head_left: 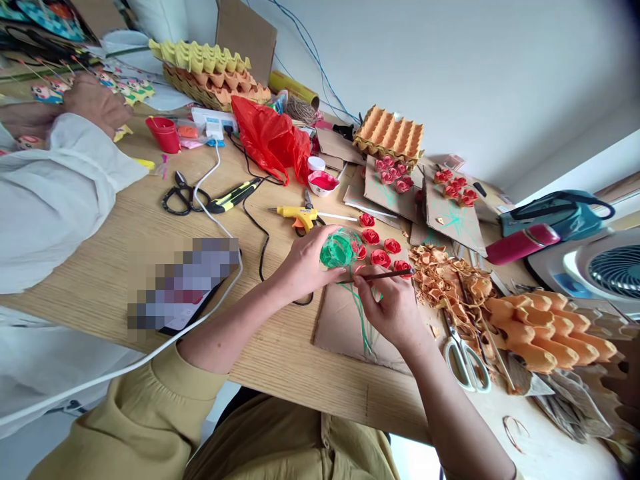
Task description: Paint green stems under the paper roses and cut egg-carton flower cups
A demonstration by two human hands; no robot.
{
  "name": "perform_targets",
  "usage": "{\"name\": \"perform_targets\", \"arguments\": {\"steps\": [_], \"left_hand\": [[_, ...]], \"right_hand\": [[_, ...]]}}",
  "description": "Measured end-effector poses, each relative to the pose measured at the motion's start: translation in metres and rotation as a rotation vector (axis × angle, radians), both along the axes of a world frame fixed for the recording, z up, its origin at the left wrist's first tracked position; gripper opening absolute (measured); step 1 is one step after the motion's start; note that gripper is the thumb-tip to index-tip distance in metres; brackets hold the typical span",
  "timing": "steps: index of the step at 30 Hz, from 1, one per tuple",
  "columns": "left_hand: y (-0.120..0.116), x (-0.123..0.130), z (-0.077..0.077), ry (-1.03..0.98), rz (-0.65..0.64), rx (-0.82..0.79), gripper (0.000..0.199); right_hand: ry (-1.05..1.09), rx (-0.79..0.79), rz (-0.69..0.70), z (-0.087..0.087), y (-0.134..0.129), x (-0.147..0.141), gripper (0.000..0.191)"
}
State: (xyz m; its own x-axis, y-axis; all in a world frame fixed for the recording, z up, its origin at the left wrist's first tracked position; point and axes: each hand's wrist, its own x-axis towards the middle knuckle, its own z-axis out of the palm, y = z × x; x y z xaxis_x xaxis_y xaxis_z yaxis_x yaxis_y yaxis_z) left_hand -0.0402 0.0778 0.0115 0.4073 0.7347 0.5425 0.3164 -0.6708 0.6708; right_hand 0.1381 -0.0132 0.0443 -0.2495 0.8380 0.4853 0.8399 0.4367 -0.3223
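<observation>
Green-smeared cup [339, 248] over worktop [280, 353], curled in left hand [306, 263], lies forward-left of right hand [390, 307], whose fingers pinch a slim brush [397, 273], long axis roughly crosswise, left end near the cup's lower edge.

Bright daylight, wide-angle edge distortion
</observation>
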Motion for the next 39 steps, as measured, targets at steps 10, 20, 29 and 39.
{"name": "perform_targets", "arguments": {"steps": [10, 20, 29, 39], "left_hand": [[0.000, 0.000, -0.002, 0.013, 0.006, 0.006, 0.066], [0.001, 0.001, -0.006, 0.045, 0.009, 0.003, 0.069], [-0.001, 0.001, -0.007, 0.054, -0.040, 0.001, 0.068], [-0.016, 0.009, -0.003, 0.135, -0.245, 0.019, 0.066]], "right_hand": [[0.088, -0.157, 0.075, 0.010, -0.029, 0.016, 0.017], [0.071, -0.137, -0.065, 0.013, -0.051, 0.054, 0.018], [0.049, -0.017, -0.130, 0.023, -0.066, 0.066, 0.015], [0.376, 0.211, -0.084, 0.022, -0.058, 0.036, 0.013]]}}
